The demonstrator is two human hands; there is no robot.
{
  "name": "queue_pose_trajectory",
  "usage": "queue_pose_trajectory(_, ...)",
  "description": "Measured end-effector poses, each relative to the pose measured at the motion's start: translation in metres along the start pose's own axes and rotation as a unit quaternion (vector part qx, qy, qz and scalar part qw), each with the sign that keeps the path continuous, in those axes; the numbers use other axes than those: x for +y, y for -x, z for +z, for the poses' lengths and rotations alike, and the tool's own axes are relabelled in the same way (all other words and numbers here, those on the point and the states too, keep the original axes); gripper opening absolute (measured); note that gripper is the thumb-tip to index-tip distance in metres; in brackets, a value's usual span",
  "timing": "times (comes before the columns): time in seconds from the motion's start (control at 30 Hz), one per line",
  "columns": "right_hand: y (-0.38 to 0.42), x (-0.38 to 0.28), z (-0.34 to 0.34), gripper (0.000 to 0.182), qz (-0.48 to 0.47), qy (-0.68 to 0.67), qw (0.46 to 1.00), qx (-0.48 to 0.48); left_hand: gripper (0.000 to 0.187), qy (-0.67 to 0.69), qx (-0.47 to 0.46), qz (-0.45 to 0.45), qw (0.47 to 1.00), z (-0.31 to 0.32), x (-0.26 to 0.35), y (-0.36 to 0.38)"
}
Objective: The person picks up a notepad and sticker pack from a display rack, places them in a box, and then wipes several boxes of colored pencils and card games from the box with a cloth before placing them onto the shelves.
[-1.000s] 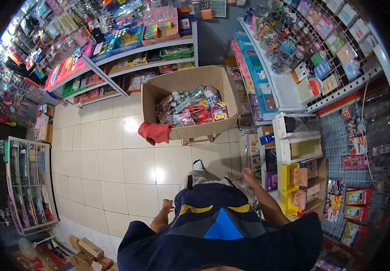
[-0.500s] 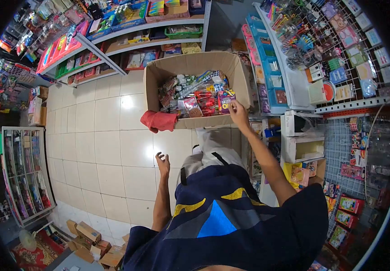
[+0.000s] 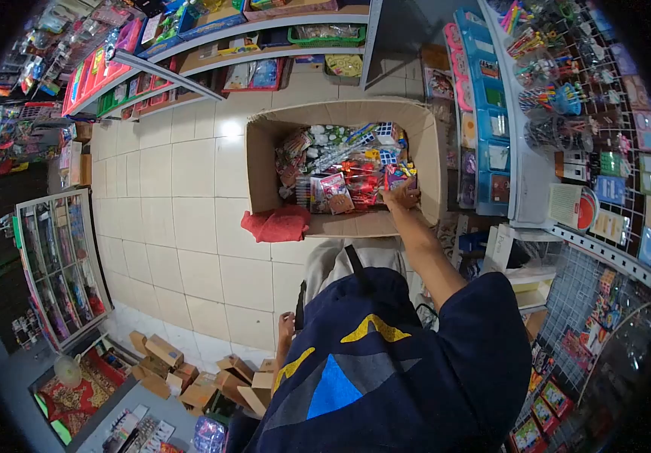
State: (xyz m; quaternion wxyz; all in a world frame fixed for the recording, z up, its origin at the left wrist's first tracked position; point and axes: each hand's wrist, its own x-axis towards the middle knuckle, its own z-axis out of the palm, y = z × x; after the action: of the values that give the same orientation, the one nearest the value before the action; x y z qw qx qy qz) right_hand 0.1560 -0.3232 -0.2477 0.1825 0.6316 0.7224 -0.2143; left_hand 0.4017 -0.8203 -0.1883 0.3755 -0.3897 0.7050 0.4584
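An open cardboard box [image 3: 265,170] on the tiled floor holds many small packaged goods. Inside its near right corner, my right hand [image 3: 402,198] has its fingers closed at the near edge of a purple and yellow packet [image 3: 398,175]. Left of that lie red wrapped items [image 3: 361,180] and a pink card pack [image 3: 334,190]. Cube puzzles [image 3: 388,143] sit farther back. A red cloth [image 3: 276,225] hangs over the near left corner. Low beside my body is my left hand [image 3: 286,326], its fingers partly hidden; whether it holds anything does not show.
Stocked shelves [image 3: 265,54] stand beyond the box. Blue trays [image 3: 491,113] and a wire rack of goods [image 3: 620,136] are at the right. A glass display case [image 3: 60,268] is on the left, with small cartons [image 3: 197,392] at the lower left.
My left hand has drawn back and down beside my body. My right hand has moved lower over the packet, which now looks more tilted. The view has shifted.
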Motion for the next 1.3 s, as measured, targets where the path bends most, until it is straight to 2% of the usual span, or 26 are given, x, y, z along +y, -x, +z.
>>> queue_pose_trajectory(0.1, 0.002, -0.005, -0.005, 0.115, 0.036, 0.018, 0.999, -0.01, 0.04, -0.011, 0.008, 0.083, 0.996, -0.001, -0.017, 0.0)
queue_pose_trajectory(0.13, 0.003, -0.006, -0.008, 0.114, 0.046, 0.023, 0.999, -0.013, 0.038, -0.041, 0.032, 0.039, 0.998, 0.003, -0.005, 0.0)
queue_pose_trajectory(0.23, 0.006, -0.01, -0.011, 0.114, 0.064, 0.034, 0.997, -0.021, 0.036, -0.003, 0.008, 0.006, 1.0, 0.008, 0.027, 0.009)
queue_pose_trajectory(0.37, 0.005, -0.019, -0.02, 0.113, 0.079, 0.039, 0.995, -0.047, 0.035, -0.048, 0.069, 0.03, 0.996, 0.012, 0.091, 0.015)
queue_pose_trajectory(0.43, 0.009, -0.018, -0.026, 0.112, 0.071, 0.028, 0.995, -0.063, 0.032, -0.053, 0.108, 0.085, 0.989, 0.004, 0.122, 0.016)
queue_pose_trajectory(0.47, 0.01, -0.017, -0.03, 0.112, 0.061, 0.015, 0.995, -0.072, 0.032, -0.082, 0.169, 0.195, 0.963, -0.002, 0.123, 0.005)
queue_pose_trajectory(0.5, 0.009, -0.016, -0.033, 0.112, 0.042, -0.009, 0.996, -0.084, 0.032, -0.049, 0.217, 0.294, 0.93, -0.009, 0.126, -0.006)
queue_pose_trajectory(0.53, 0.007, -0.011, -0.032, 0.109, 0.0, -0.059, 0.994, -0.089, 0.031, -0.062, 0.273, 0.337, 0.899, -0.004, 0.162, 0.012)
queue_pose_trajectory(0.57, 0.006, -0.007, -0.032, 0.107, -0.042, -0.109, 0.988, -0.099, 0.029, -0.043, 0.296, 0.301, 0.905, 0.002, 0.199, 0.035)
queue_pose_trajectory(0.63, 0.012, 0.002, -0.041, 0.103, -0.155, -0.179, 0.966, -0.099, 0.032, -0.092, 0.301, 0.409, 0.856, 0.0, 0.244, 0.048)
queue_pose_trajectory(0.77, 0.099, -0.006, -0.129, 0.096, -0.429, -0.207, 0.878, -0.047, 0.046, 0.039, 0.147, 0.555, 0.818, 0.034, 0.339, 0.064)
queue_pose_trajectory(0.83, 0.141, -0.016, -0.164, 0.091, -0.583, -0.214, 0.783, -0.04, 0.044, 0.093, -0.009, 0.506, 0.858, 0.06, 0.392, 0.08)
queue_pose_trajectory(0.9, 0.174, -0.025, -0.19, 0.088, -0.692, -0.114, 0.711, -0.056, 0.039, 0.064, -0.198, 0.424, 0.881, 0.069, 0.425, 0.084)
queue_pose_trajectory(0.97, 0.199, -0.032, -0.198, 0.087, -0.772, -0.071, 0.628, -0.069, 0.034, -0.005, -0.336, 0.364, 0.869, 0.077, 0.427, 0.071)
queue_pose_trajectory(1.03, 0.211, -0.03, -0.199, 0.085, -0.788, -0.056, 0.61, -0.06, 0.026, 0.011, -0.372, 0.298, 0.879, 0.079, 0.416, 0.065)
queue_pose_trajectory(1.07, 0.215, -0.027, -0.198, 0.085, -0.796, -0.05, 0.601, -0.057, 0.022, 0.059, -0.361, 0.282, 0.887, 0.08, 0.411, 0.068)
queue_pose_trajectory(1.17, 0.209, -0.014, -0.187, 0.08, -0.657, -0.202, 0.725, -0.054, 0.023, 0.185, -0.343, 0.216, 0.895, 0.071, 0.391, 0.066)
queue_pose_trajectory(1.2, 0.2, -0.007, -0.178, 0.075, -0.597, -0.213, 0.771, -0.063, 0.031, 0.238, -0.336, 0.221, 0.884, 0.07, 0.379, 0.053)
queue_pose_trajectory(1.23, 0.174, -0.002, -0.156, 0.069, -0.577, -0.244, 0.775, -0.087, 0.035, 0.293, -0.333, 0.191, 0.876, 0.068, 0.375, 0.06)
queue_pose_trajectory(1.27, 0.142, 0.01, -0.123, 0.062, -0.531, -0.242, 0.804, -0.117, 0.034, 0.338, -0.328, 0.171, 0.865, 0.067, 0.37, 0.064)
queue_pose_trajectory(1.3, 0.122, 0.014, -0.117, 0.053, -0.438, -0.21, 0.852, -0.196, 0.034, 0.381, -0.322, 0.152, 0.853, 0.065, 0.365, 0.066)
